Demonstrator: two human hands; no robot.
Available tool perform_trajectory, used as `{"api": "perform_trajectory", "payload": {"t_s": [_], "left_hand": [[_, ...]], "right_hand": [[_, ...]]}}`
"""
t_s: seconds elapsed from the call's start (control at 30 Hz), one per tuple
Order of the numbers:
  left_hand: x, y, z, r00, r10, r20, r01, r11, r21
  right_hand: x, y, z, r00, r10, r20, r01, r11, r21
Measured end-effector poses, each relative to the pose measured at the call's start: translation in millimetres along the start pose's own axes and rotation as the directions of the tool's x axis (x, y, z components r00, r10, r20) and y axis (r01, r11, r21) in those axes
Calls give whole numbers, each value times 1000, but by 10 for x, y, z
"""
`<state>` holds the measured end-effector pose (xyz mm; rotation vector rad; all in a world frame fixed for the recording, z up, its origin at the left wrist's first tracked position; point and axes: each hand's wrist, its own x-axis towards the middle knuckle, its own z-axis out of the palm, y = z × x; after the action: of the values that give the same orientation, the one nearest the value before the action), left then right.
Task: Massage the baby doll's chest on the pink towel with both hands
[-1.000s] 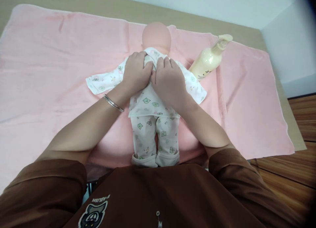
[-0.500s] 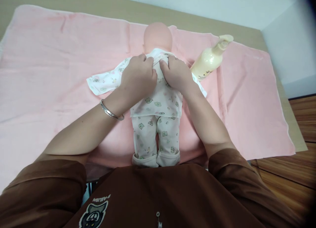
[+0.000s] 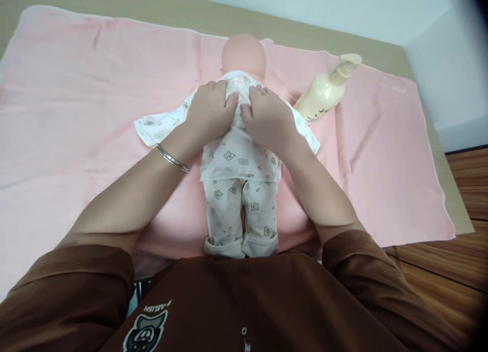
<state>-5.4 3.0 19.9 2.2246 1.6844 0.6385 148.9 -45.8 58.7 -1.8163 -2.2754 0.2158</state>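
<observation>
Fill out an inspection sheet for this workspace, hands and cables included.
Surface: table, mostly under a creased pink cloth
Job's things: doll lying in printed shirt and trousers, no face visible
Clutter: pump bottle near the shirt's right-side sleeve
Grippers: left hand and right hand on the shirt's upper part; grip unclear
Cables: nothing seen
Surroundings: pale wall, wood-grain surface at right

A pale yellow pump bottle sits on a pink cloth covering much of the bench, near a white wall.
</observation>
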Motion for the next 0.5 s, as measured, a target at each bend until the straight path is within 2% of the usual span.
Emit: {"api": "perform_trajectory", "payload": {"t_s": [0.1, 0.17, 0.23, 0.37, 0.5], "left_hand": [[-156, 97, -24, 995, 89, -37, -84, 990, 117], [-261, 164, -59, 977, 208, -50, -197, 964, 177], [-316, 214, -110, 963, 266, -47, -254, 950, 181], [-234, 233, -198, 981, 191, -25, -190, 981, 44], [-55, 98, -132, 996, 75, -39, -76, 996, -36]], "right_hand": [[142, 170, 24, 996, 87, -10, -86, 993, 81], [188, 225, 28, 994, 106, 7, -106, 989, 104], [195, 233, 24, 996, 92, 19, -94, 990, 109], [157, 172, 8, 997, 72, 2, -72, 996, 54], [38, 26, -2, 999, 49, 7, -48, 997, -61]]}}
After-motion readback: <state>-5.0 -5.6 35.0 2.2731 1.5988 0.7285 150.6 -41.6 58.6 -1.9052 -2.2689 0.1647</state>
